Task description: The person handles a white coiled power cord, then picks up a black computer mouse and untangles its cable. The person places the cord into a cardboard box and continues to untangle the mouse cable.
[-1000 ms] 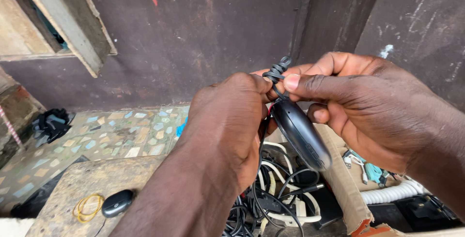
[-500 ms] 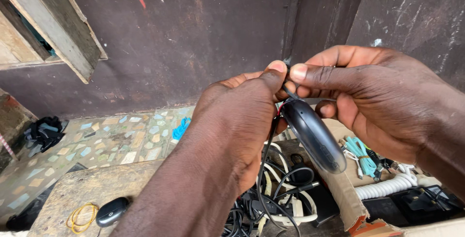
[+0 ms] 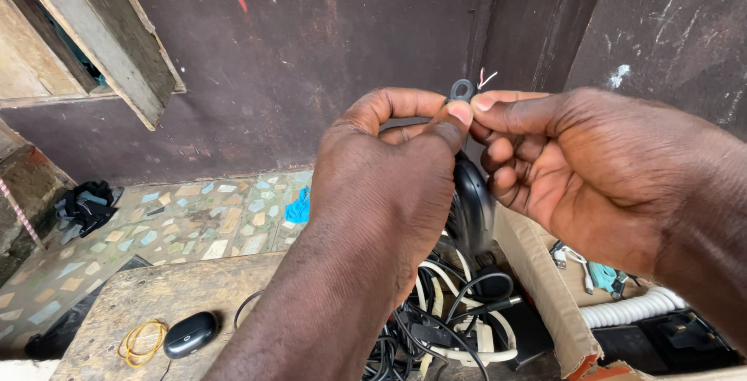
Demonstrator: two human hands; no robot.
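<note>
Behind everything stands a dark wall (image 3: 327, 54), w/ a tiled floor (image 3: 179, 217) below it and a rough wooden desk (image 3: 156, 295) at your lower left. A torn cardboard box (image 3: 545, 287) holds a tangle of black and white cables (image 3: 451, 319). On the desk lies a small black mouse (image 3: 189, 333) beside a yellow loop of cord (image 3: 140, 340).

Your hands meet up in front of you — left hand (image 3: 389, 194) and right hand (image 3: 599, 171) both pinched on the same thing: a black mouse-shaped device (image 3: 471, 210) hanging between your palms, its cable strain-relief piece (image 3: 462, 89) gripped at your fingertips. Thin bare wires (image 3: 486, 79) — red and white — stick out the top.

It looks light, hard-shelled, smooth, prob. a bit slippery. The wire ends seem fragile; hold by the rubber collar or the body, not the strands.
</note>
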